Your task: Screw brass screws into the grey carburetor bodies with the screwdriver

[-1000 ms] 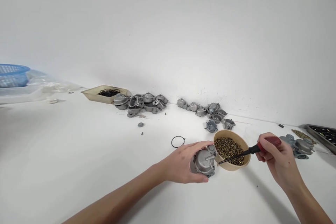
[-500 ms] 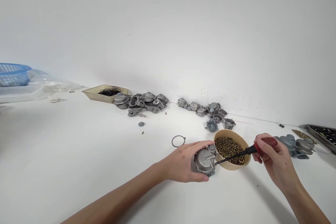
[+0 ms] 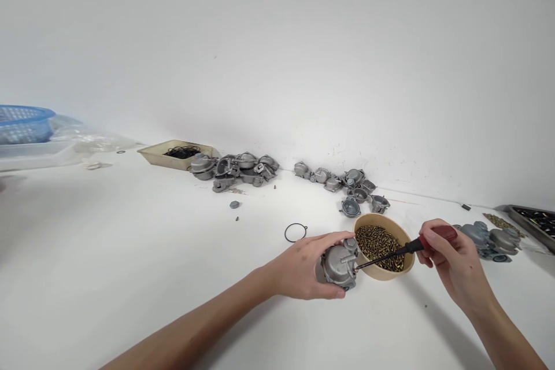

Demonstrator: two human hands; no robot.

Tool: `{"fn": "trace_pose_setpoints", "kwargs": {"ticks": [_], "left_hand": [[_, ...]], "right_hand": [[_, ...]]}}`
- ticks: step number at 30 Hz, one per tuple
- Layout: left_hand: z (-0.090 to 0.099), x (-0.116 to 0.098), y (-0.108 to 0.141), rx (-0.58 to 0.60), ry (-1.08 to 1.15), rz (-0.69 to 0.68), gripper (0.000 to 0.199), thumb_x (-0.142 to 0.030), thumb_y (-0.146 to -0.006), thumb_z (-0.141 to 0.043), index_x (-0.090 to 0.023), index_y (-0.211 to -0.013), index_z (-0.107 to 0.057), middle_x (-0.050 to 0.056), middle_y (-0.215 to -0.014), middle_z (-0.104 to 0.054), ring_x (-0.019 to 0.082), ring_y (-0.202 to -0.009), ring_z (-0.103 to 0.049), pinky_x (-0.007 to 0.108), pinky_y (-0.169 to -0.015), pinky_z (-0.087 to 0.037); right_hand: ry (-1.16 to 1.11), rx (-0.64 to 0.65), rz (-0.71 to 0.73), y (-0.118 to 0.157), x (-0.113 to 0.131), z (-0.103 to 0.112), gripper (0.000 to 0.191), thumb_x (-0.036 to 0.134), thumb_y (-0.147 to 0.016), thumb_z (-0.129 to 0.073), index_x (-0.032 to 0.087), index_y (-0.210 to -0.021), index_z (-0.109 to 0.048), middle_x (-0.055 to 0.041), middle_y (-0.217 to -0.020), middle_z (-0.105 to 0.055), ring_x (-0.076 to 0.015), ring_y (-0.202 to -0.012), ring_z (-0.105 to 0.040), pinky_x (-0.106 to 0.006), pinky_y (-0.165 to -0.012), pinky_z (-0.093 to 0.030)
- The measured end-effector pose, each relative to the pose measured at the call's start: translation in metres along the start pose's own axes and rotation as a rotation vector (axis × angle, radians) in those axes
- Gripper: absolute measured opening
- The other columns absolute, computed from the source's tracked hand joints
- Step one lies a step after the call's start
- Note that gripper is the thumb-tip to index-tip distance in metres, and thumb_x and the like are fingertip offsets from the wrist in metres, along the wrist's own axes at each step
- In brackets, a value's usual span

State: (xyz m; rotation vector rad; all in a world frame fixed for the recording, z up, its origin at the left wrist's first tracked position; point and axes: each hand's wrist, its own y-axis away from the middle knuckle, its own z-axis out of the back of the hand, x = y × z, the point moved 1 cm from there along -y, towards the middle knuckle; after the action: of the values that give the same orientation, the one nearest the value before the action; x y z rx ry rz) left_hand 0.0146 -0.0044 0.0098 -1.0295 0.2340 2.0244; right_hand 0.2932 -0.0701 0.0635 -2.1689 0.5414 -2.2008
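Note:
My left hand (image 3: 306,269) is wrapped round a grey metal carburetor (image 3: 339,265), thumb below and fingers above. In my right hand (image 3: 451,260) is a screwdriver (image 3: 427,241) with a red and black handle. Its dark shaft slants down to the left, and the tip meets the right edge of the carburetor, where a small screw seems to sit. Beneath the shaft stands a round tan tub (image 3: 407,269) full of brass-coloured screws (image 3: 378,245). A thin black gasket ring (image 3: 295,232) lies on the white table just beyond my left hand.
Grey metal bowls and castings (image 3: 245,169) are heaped along the wall, with another group (image 3: 353,182) farther right. A cream tray (image 3: 158,155) holds black rings. Assembled carburetors (image 3: 492,240) and a dark tray (image 3: 537,222) lie at right; a blue basket (image 3: 26,127) stands at far left.
Hardly anything differs. The view has shifted very slightly, while the carburetor, the screwdriver and both hands keep nearly the same places.

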Motion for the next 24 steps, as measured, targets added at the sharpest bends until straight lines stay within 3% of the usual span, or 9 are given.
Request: {"fn": "trace_pose_setpoints", "kwargs": {"ticks": [24], "left_hand": [[0.0002, -0.0007, 0.0003, 0.0, 0.0, -0.014, 0.09, -0.053, -0.078, -0.081, -0.031, -0.155, -0.041, 0.007, -0.156, -0.054, 0.034, -0.138, -0.056, 0.049, -0.118, -0.046]], "right_hand": [[0.029, 0.041, -0.01, -0.0007, 0.0005, 0.0008, 0.036, 0.05, -0.085, -0.081, 0.019, -0.075, -0.065, 0.0001, -0.064, -0.05, -0.0145, -0.055, -0.049, -0.026, -0.048, -0.038]]}}
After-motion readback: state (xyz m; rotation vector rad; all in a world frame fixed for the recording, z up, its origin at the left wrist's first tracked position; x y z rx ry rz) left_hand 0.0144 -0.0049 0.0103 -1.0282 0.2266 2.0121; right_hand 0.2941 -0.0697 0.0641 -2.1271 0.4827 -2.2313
